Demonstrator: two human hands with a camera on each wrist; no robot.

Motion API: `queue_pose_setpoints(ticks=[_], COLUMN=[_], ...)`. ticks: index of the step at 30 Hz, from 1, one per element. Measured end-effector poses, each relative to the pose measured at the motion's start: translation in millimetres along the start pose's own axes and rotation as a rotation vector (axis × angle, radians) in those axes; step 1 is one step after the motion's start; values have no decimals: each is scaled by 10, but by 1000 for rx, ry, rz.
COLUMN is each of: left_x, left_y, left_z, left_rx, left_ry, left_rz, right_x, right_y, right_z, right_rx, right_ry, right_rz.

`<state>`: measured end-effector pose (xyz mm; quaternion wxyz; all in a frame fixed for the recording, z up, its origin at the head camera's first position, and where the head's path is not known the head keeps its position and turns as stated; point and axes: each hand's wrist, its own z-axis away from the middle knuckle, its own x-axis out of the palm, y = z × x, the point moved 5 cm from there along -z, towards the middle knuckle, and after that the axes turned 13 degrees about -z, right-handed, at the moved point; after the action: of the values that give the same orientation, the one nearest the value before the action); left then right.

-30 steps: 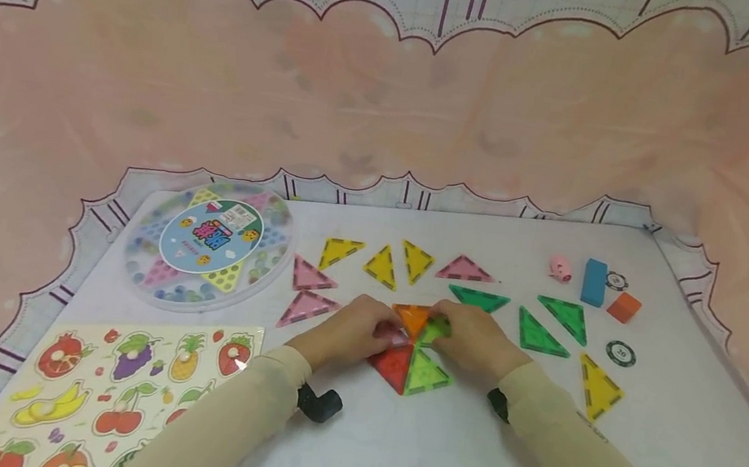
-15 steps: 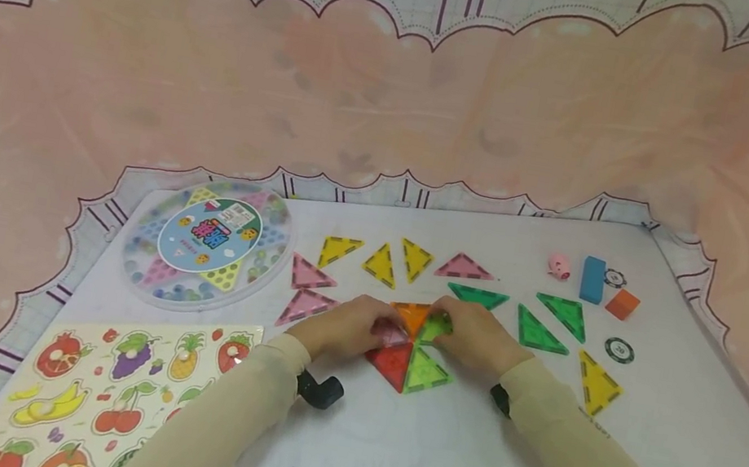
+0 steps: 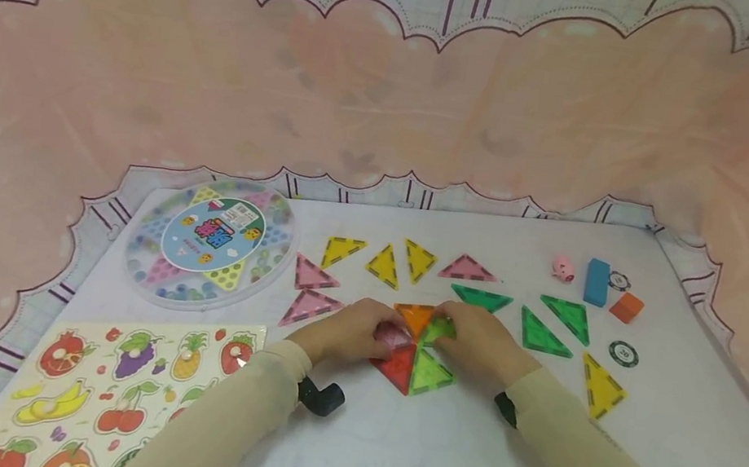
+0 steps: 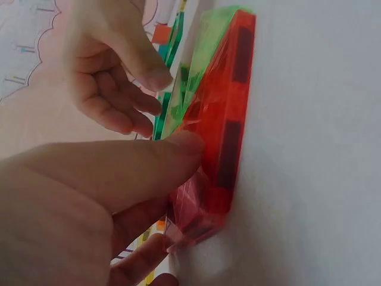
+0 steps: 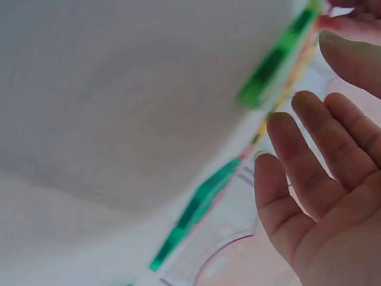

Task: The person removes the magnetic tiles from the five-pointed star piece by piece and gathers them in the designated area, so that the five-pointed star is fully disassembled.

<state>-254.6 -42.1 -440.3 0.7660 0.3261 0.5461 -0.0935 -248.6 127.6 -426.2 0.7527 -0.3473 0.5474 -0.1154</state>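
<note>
My left hand (image 3: 358,330) lies over the left side of a ring of triangular magnetic tiles. It pinches a pink tile (image 4: 193,208), with the thumb on the seam beside the red tile (image 4: 226,113). Across the ring, my right hand (image 5: 333,179) is at a light green tile (image 3: 436,331), its fingers loosely bent; whether they touch it cannot be told. An orange tile (image 3: 414,319) forms the ring's far side, and another light green tile (image 3: 431,375) sits at the near right, against the red one.
Loose yellow (image 3: 384,266), pink (image 3: 312,307) and green (image 3: 543,334) tiles lie around the ring. A round game box (image 3: 148,253) and a fruit puzzle board (image 3: 92,368) stand left. A pink pig (image 3: 563,268), a blue block (image 3: 597,282), an orange block (image 3: 626,309) and chips (image 3: 624,354) lie right.
Both hands stay at the ring with hardly any movement. The whole head view shifts slightly; the tiles keep their arrangement.
</note>
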Motion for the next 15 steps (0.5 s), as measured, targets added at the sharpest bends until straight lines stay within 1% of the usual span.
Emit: queue_pose_setpoints(ticks=[3, 6, 9, 12, 15], left_x=[17, 24, 22, 33, 55], left_y=[39, 53, 65, 69, 67], left_z=[5, 24, 55, 76, 83], left_rx=[23, 11, 0, -11, -16], left_ry=[17, 26, 26, 25, 33], left_rz=[-31, -48, -64, -67, -63], right_x=[26, 80, 140, 197, 241], right_y=[-51, -76, -80, -94, -126], right_z=[97, 169, 213, 234, 236], right_rx=[-25, -36, -21, -30, -58], right_ry=[-21, -59, -81, -91, -92], right_rz=[-9, -22, -31, -33, -15])
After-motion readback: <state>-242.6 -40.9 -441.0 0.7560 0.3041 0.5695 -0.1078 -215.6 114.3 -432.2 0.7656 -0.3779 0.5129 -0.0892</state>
